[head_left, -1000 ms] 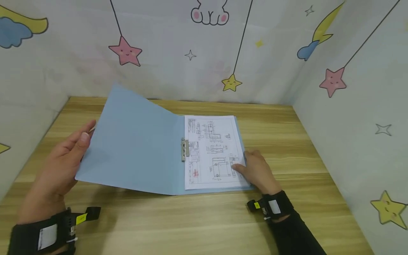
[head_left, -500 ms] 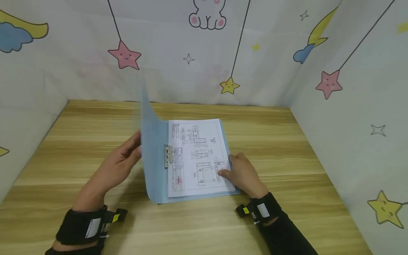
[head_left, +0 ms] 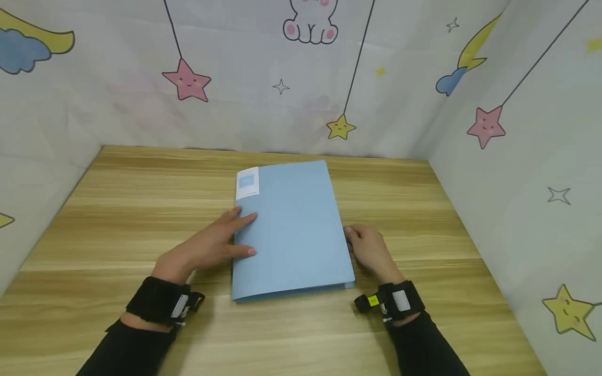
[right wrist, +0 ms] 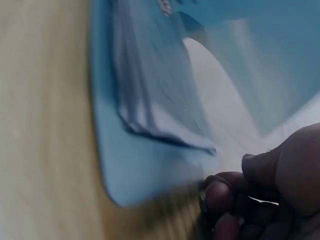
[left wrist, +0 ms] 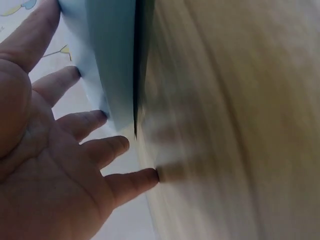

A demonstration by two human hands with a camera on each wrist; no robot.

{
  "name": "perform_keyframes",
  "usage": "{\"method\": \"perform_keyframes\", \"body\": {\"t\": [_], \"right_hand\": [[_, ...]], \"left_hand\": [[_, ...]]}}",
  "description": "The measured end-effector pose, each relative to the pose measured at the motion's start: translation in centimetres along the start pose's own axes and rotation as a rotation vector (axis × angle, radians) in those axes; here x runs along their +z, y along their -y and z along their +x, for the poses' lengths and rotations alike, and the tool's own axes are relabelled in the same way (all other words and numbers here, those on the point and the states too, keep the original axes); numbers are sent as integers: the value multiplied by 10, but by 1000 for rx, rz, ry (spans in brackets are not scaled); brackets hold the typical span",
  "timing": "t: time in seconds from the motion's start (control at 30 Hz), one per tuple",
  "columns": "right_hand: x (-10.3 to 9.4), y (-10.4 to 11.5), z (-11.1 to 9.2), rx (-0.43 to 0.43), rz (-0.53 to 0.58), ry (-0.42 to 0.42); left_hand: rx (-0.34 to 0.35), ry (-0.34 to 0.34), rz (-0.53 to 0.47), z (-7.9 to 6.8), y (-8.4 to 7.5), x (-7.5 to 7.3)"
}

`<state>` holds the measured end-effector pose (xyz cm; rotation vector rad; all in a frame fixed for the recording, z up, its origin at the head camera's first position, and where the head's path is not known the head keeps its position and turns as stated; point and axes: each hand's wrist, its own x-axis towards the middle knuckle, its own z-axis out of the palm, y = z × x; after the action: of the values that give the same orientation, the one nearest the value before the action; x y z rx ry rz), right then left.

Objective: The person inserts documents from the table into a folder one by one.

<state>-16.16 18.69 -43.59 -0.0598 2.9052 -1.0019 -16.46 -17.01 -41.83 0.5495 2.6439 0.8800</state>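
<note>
A light blue ring-clip folder point(head_left: 296, 230) lies on the wooden table with its front cover down over the papers. A white label point(head_left: 247, 183) marks its upper left corner. My left hand point(head_left: 207, 248) rests on the spine side, fingers spread and fairly straight, thumb and fingertips on the cover. In the left wrist view those fingers point(left wrist: 92, 125) reach along the spine. At the right edge stands my right hand point(head_left: 373, 250), fingers curled with nothing visible between them. The right wrist view looks between the covers at the stacked papers point(right wrist: 155, 115), blurred; the curled fingertips are right at the lower cover's edge.
The wooden table point(head_left: 141, 209) extends around the folder. White cloth walls point(head_left: 263, 120) printed with stars, moons and a rabbit stand at the back and sides. Each wrist wears a black strap point(head_left: 402, 303) with a small camera.
The left hand has swung the folder's front cover rightward over the drawing sheets, then settled on the spine side. The right thumb has come off the papers to the right edge.
</note>
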Motion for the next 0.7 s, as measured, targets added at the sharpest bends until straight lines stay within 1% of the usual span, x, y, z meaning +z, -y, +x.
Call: {"method": "perform_keyframes", "body": {"t": [0.03,0.07,0.1,0.13,0.23,0.33,0.47,0.6,0.7], "right_hand": [[-2,-2,1,51,53,2],[-3,-4,2,79,85,10],[-4,-4,3,90,93,24],[-3,-4,3,89,78,31],[3,0,3,30,-31,53],[11,6,0,-28,-185,51],[17,11,-5,-70,-302,40],[19,13,-5,-104,-350,46],[19,12,-6,-121,-365,52]], "left_hand": [[0,-5,24,1,-2,1],[0,-10,43,3,-4,2],[-1,-15,69,4,-6,3],[-8,-20,93,5,-8,4],[-29,-26,158,6,-14,6],[-51,-24,207,8,-18,8],[-73,-12,260,11,-21,10],[-92,13,296,13,-21,9],[-84,35,305,16,-21,10]]}}
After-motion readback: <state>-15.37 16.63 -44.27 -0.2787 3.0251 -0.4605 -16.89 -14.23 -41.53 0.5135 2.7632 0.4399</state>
